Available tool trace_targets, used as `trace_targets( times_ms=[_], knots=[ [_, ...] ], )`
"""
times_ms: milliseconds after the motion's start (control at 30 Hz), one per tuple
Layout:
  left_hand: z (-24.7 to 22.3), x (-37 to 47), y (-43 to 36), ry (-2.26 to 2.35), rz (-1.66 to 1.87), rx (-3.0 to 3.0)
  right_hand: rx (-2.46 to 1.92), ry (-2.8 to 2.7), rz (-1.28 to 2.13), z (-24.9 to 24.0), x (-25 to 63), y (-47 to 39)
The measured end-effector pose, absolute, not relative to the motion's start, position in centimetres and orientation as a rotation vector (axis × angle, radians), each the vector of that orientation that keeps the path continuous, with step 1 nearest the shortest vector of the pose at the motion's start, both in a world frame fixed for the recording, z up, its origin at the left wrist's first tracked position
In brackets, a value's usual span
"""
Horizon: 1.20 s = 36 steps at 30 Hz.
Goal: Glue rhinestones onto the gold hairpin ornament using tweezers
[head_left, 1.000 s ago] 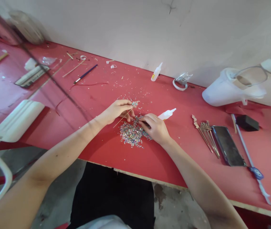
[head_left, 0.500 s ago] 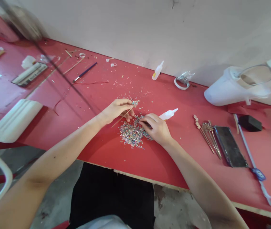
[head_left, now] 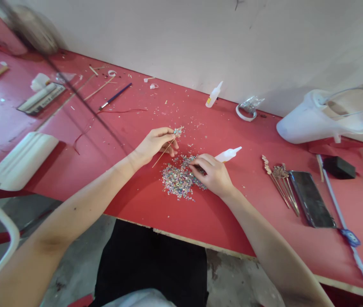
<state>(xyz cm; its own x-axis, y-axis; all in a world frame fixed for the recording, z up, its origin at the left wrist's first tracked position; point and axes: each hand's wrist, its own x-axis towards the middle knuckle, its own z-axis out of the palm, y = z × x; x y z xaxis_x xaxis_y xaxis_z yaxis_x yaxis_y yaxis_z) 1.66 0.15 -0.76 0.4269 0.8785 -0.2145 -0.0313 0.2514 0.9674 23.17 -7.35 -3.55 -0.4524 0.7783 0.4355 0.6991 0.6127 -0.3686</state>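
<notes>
My left hand (head_left: 152, 144) pinches a thin golden hairpin (head_left: 162, 153) just below its head, with the stem slanting down toward me. Small shiny chips cover the head, which pokes out past the fingertips. On the table, in front of me, lies a loose pile of glittery multicoloured chips (head_left: 175, 181). At its right edge, my right hand (head_left: 213, 172) has thumb and forefinger drawn together over the chips; whatever is between them is too small to make out. A white squeeze bottle (head_left: 229, 154) lies just behind the right hand, its nozzle pointing right.
On the red table (head_left: 156, 217) to the right are several ornate hairpins (head_left: 280, 183), a phone (head_left: 312, 199), a black block (head_left: 339, 167) and a white jug (head_left: 306, 115). Another bottle (head_left: 214, 94) stands by the wall. A paintbrush (head_left: 116, 96) and a white power strip (head_left: 21, 160) lie left.
My left hand has lifted slightly away from the pile with the hairpin. My right hand stays at the chips, its fingertips drawn closer together. The whole view has shifted a little.
</notes>
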Motion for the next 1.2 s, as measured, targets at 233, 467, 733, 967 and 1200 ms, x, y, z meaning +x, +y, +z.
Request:
trace_targets(
  times_ms=[233, 467, 733, 967, 1200],
  knots=[
    [-0.75, 1.81, 0.05, 0.968, 0.714, 1.147, -1.156, -2.247, 0.205, -3.49, 23.3, -7.42],
    [-0.7, 2.06, -0.06, 0.979, 0.686, 1.172, -1.17, -2.245, 0.221, -3.7, 23.04, -7.23],
    [-0.53, 2.22, -0.24, 0.977, 0.671, 1.174, -1.202, -2.265, 0.239, -3.7, 22.96, -7.21],
    [-0.62, 2.28, -0.2, 0.966, 0.676, 1.169, -1.213, -2.271, 0.248, -3.71, 22.99, -7.2],
    [-0.68, 2.22, -0.18, 0.957, 0.673, 1.18, -1.212, -2.276, 0.244, -3.93, 23.08, -7.18]
  ],
)
